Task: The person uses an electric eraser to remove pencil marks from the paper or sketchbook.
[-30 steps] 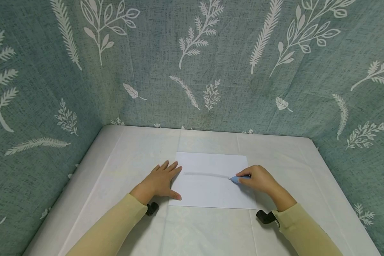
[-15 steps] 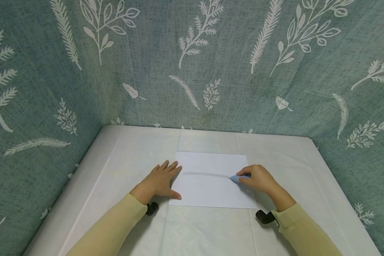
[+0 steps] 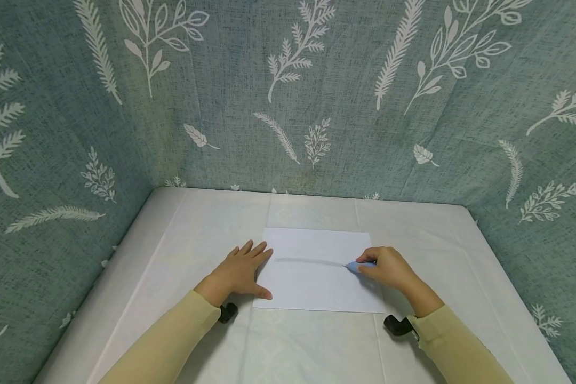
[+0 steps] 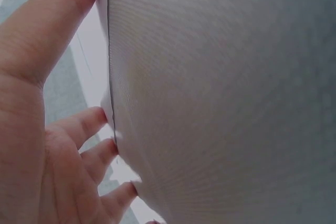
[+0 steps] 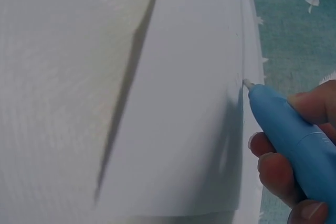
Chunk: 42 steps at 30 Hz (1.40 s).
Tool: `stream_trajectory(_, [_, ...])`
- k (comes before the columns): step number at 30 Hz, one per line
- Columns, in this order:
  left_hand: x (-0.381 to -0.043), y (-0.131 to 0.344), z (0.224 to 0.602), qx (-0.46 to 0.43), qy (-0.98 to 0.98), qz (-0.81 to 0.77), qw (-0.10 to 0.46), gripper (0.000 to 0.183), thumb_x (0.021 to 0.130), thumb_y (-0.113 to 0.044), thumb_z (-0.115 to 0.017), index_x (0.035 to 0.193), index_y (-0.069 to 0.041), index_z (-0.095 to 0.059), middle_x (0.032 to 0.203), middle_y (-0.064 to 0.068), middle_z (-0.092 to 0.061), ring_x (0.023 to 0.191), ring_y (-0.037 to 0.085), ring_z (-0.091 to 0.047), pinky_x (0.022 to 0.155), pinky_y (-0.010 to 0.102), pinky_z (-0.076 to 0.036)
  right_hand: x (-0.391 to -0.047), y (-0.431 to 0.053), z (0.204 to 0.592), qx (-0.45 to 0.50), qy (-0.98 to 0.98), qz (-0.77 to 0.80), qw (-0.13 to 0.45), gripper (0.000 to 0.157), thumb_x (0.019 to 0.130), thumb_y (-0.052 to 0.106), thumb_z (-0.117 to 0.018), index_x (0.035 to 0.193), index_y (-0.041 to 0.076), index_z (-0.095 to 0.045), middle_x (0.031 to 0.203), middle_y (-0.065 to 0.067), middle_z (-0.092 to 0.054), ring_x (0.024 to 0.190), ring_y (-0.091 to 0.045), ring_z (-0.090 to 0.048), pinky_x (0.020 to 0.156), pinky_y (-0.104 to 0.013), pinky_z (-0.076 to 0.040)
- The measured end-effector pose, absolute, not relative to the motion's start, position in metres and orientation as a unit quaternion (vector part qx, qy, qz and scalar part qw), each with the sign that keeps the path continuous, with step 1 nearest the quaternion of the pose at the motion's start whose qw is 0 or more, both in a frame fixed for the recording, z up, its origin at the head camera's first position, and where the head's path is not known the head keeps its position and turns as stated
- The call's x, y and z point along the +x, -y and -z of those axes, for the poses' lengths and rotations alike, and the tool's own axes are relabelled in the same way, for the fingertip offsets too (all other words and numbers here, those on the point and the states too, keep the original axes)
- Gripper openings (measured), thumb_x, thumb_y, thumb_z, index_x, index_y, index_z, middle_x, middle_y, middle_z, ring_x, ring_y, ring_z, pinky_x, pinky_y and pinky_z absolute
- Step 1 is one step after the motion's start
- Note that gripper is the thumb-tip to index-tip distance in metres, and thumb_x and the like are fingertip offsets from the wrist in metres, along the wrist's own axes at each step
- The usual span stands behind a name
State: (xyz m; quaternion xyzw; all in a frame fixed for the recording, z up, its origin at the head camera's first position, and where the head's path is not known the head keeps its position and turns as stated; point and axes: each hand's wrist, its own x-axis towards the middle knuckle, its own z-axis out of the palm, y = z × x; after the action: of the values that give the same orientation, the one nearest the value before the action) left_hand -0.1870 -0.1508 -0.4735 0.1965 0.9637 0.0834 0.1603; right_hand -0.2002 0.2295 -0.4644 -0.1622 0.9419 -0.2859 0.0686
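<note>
A white sheet of paper [image 3: 312, 290] lies on the white-covered table, with a faint pale grey line [image 3: 307, 260] running across it. My left hand [image 3: 240, 273] rests on the sheet's left edge, fingers spread. In the left wrist view, the thumb [image 4: 63, 19] and fingertips touch the paper's edge. My right hand [image 3: 389, 269] pinches a thick blue pen, shaped like a correction pen [image 3: 357, 267], over the right half of the sheet. Its narrow pale tip [image 5: 247, 83] meets the paper at the line's right end. The pen's rear is hidden by the hand.
The white table cover [image 3: 317, 346] surrounds the sheet on all sides. Green leaf-patterned cloth [image 3: 249, 80] walls in the back and both sides. Black wrist cameras sit below the left sleeve [image 3: 173, 336] and the right sleeve [image 3: 451, 341].
</note>
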Motion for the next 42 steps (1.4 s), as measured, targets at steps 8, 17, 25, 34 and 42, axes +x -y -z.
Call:
stream_trajectory(8, [-0.1858,0.1506,0.4711,0.196,-0.964,-0.085,0.161,0.115,0.067,-0.069,-0.080,0.159,-0.018,-0.032,0.166,0.007,-0.021,0.152,0.038,-0.011,0.119,0.060,-0.015,-0.2002,-0.2313,0.4657,-0.158,-0.944,0.283,0.068,0.007,0.088,0.020,-0.076,0.095,0.018,-0.076,0.094,0.004,-0.073,0.085,-0.015,-0.062,0.075,-0.036,-0.051])
stream_trajectory(17, [-0.1863,0.1511,0.4729,0.200,-0.963,-0.086,0.158,0.115,0.067,-0.070,-0.080,0.158,-0.017,-0.033,0.166,0.007,-0.021,0.152,0.038,-0.012,0.119,0.060,-0.016,-0.1990,-0.2317,0.4667,-0.166,-0.943,0.282,0.066,0.007,0.088,0.019,-0.075,0.095,0.017,-0.076,0.095,0.003,-0.073,0.083,-0.014,-0.061,0.074,-0.035,-0.050])
stream_trajectory(25, [-0.1869,0.1505,0.4722,0.198,-0.963,-0.089,0.157,0.115,0.067,-0.068,-0.081,0.158,-0.017,-0.033,0.166,0.007,-0.021,0.152,0.038,-0.012,0.119,0.060,-0.015,-0.1994,-0.2332,0.4656,-0.175,-0.943,0.277,0.052,0.007,0.088,0.017,-0.074,0.095,0.017,-0.077,0.095,0.002,-0.073,0.086,-0.016,-0.064,0.077,-0.039,-0.052])
stream_trajectory(34, [-0.1873,0.1498,0.4732,0.192,-0.964,-0.088,0.163,0.116,0.067,-0.069,-0.081,0.159,-0.018,-0.032,0.166,0.006,-0.020,0.152,0.037,-0.011,0.119,0.059,-0.014,-0.1985,-0.2332,0.4683,-0.179,-0.936,0.298,0.050,0.007,0.088,0.015,-0.075,0.094,0.015,-0.078,0.095,0.002,-0.074,0.088,-0.018,-0.066,0.080,-0.041,-0.054])
stream_trajectory(42, [-0.1864,0.1505,0.4726,0.192,-0.963,-0.092,0.162,0.115,0.067,-0.068,-0.081,0.159,-0.018,-0.033,0.166,0.006,-0.021,0.152,0.037,-0.011,0.119,0.059,-0.015,-0.1968,-0.2332,0.4673,-0.178,-0.935,0.301,0.055,0.007,0.088,0.016,-0.075,0.095,0.015,-0.079,0.096,0.001,-0.074,0.090,-0.020,-0.067,0.082,-0.043,-0.054])
